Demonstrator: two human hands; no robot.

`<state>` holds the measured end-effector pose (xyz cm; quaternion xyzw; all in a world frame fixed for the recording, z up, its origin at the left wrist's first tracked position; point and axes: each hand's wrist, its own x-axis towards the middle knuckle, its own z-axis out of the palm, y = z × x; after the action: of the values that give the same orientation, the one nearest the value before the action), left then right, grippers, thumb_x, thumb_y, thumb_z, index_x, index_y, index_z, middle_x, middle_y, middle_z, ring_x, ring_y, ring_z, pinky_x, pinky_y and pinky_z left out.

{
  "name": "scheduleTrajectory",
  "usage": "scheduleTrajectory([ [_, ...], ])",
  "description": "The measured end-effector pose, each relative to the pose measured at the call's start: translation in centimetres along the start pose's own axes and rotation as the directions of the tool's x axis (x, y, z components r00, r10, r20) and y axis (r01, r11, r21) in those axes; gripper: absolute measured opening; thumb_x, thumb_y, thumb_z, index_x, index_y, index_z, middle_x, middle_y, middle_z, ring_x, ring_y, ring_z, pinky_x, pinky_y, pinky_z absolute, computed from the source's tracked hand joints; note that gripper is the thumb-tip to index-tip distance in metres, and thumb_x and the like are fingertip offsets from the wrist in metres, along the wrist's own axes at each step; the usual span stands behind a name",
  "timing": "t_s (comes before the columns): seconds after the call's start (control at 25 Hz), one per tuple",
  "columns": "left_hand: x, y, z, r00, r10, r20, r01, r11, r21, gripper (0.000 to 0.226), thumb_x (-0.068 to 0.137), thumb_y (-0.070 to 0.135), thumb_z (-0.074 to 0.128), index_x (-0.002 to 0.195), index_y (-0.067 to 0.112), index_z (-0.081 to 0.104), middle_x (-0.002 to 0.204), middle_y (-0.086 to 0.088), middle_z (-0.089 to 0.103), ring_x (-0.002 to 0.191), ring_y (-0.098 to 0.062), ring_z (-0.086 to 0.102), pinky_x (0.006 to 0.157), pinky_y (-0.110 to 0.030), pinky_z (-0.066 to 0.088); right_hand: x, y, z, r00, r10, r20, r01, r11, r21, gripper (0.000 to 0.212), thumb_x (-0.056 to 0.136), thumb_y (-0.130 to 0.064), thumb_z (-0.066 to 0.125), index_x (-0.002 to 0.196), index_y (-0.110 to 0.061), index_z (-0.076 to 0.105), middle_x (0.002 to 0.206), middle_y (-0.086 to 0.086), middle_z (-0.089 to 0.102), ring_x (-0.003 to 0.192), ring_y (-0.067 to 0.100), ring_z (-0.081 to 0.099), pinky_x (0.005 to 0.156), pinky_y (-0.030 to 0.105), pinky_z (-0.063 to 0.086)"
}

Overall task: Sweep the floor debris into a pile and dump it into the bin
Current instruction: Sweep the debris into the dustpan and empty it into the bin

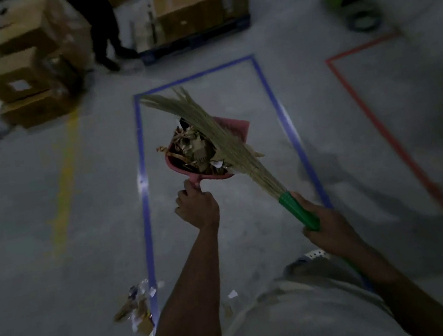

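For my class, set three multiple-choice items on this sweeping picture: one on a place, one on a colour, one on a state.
1. Where does the loose debris on the floor lie?
A. on a table
B. beside the blue tape line
C. on a stair

2. What colour is the broom handle?
A. yellow
B. black
C. green

3. What state is the dustpan in?
A. loaded with scraps and held up
B. empty, lying on the floor
C. hanging on a wall

Answers:
1 B: the loose debris sits against the blue tape line at lower left.
2 C: the part that the right hand grips is plainly green.
3 A: the left hand holds the dustpan off the floor, with scraps heaped in it under the bristles.
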<state>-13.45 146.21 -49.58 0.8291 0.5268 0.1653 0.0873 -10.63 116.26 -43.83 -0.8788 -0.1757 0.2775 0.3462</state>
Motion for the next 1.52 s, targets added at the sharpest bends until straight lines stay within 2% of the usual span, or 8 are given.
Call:
scheduleTrajectory([
  [0.2, -2.6, 15.1, 5.6, 0.952, 0.265, 0.153, -0.250, 0.962, -0.113, 0.040, 0.073, 0.011, 0.063, 0.112, 0.017, 0.060, 0.089, -0.011, 0.061, 0.084, -0.034, 0.058, 0.071, -0.042, 0.042, 0.1, 6.7, -7.4, 0.960, 0.180, -0.212, -0.169, 0.983, 0.073, 0.091, 0.078, -0.018, 0.064, 0.152, -0.052, 0.024, 0.107, 0.007, 0.069, 0.087, 0.020, 0.066, 0.074, 0.033, 0.054],
  [0.32, -5.2, 23.6, 7.9, 0.888, 0.421, 0.186, -0.388, 0.902, -0.188, 0.036, 0.076, 0.011, 0.062, 0.111, 0.016, 0.061, 0.088, -0.012, 0.061, 0.084, -0.034, 0.058, 0.072, -0.041, 0.041, -0.6, 9.9, -11.0, 0.902, 0.285, -0.325, -0.260, 0.958, 0.118, 0.094, 0.081, -0.011, 0.065, 0.149, -0.057, 0.018, 0.116, 0.005, 0.069, 0.092, 0.022, 0.065, 0.079, 0.036, 0.055],
  [0.48, -9.5, 33.1, 9.7, 0.745, 0.617, 0.253, -0.555, 0.785, -0.278, 0.038, 0.076, 0.011, 0.066, 0.113, 0.015, 0.061, 0.089, -0.013, 0.061, 0.086, -0.035, 0.058, 0.073, -0.041, 0.041, -2.7, 13.1, -14.3, 0.782, 0.436, -0.445, -0.348, 0.898, 0.269, 0.097, 0.083, -0.006, 0.068, 0.144, -0.063, 0.019, 0.127, 0.001, 0.066, 0.100, 0.017, 0.063, 0.088, 0.032, 0.055],
  [0.6, -12.4, 38.7, 10.6, 0.614, 0.725, 0.312, -0.657, 0.688, -0.308, 0.038, 0.080, 0.013, 0.061, 0.117, 0.016, 0.057, 0.096, -0.013, 0.061, 0.090, -0.034, 0.056, 0.077, -0.041, 0.038, -4.0, 14.8, -15.7, 0.699, 0.520, -0.491, -0.386, 0.852, 0.353, 0.106, 0.083, -0.007, 0.069, 0.134, -0.081, 0.011, 0.128, -0.017, 0.056, 0.106, 0.013, 0.062, 0.090, 0.032, 0.056],
  [0.92, -17.1, 52.9, 17.1, 0.363, 0.867, 0.341, -0.769, 0.485, -0.416, 0.039, 0.080, 0.015, 0.055, 0.119, 0.021, 0.055, 0.096, -0.008, 0.060, 0.087, -0.029, 0.052, 0.071, -0.036, 0.030, -0.5, 19.9, -21.0, 0.522, 0.703, -0.483, -0.448, 0.708, 0.545, 0.098, 0.084, -0.007, 0.069, 0.142, -0.067, 0.018, 0.123, -0.019, 0.058, 0.094, 0.010, 0.064, 0.078, 0.026, 0.055],
  [1.08, -17.7, 62.4, 21.7, 0.282, 0.910, 0.305, -0.829, 0.391, -0.400, 0.043, 0.074, 0.012, 0.063, 0.117, 0.017, 0.059, 0.091, -0.011, 0.061, 0.082, -0.031, 0.054, 0.067, -0.035, 0.029, 5.0, 23.8, -25.9, 0.446, 0.768, -0.460, -0.455, 0.637, 0.623, 0.093, 0.087, -0.010, 0.068, 0.147, -0.062, 0.020, 0.127, -0.014, 0.063, 0.097, 0.011, 0.065, 0.081, 0.023, 0.052],
  [1.32, -19.4, 76.1, 25.3, 0.138, 0.926, 0.351, -0.852, 0.292, -0.435, 0.050, 0.070, 0.011, 0.065, 0.119, 0.015, 0.058, 0.094, -0.012, 0.062, 0.084, -0.032, 0.055, 0.068, -0.036, 0.034, 11.8, 26.9, -34.8, 0.350, 0.850, -0.393, -0.431, 0.519, 0.738, 0.090, 0.089, -0.011, 0.069, 0.146, -0.063, 0.023, 0.136, -0.016, 0.057, 0.118, 0.014, 0.059, 0.101, 0.026, 0.046],
  [1.52, -24.5, 85.5, 31.4, 0.058, 0.925, 0.375, -0.864, 0.235, -0.446, 0.037, 0.080, 0.015, 0.061, 0.117, 0.018, 0.058, 0.096, -0.010, 0.063, 0.088, -0.031, 0.057, 0.071, -0.036, 0.037, 16.6, 33.6, -40.6, 0.271, 0.892, -0.363, -0.454, 0.451, 0.768, 0.094, 0.086, -0.010, 0.071, 0.146, -0.062, 0.022, 0.137, -0.018, 0.058, 0.120, 0.016, 0.061, 0.098, 0.024, 0.045],
])
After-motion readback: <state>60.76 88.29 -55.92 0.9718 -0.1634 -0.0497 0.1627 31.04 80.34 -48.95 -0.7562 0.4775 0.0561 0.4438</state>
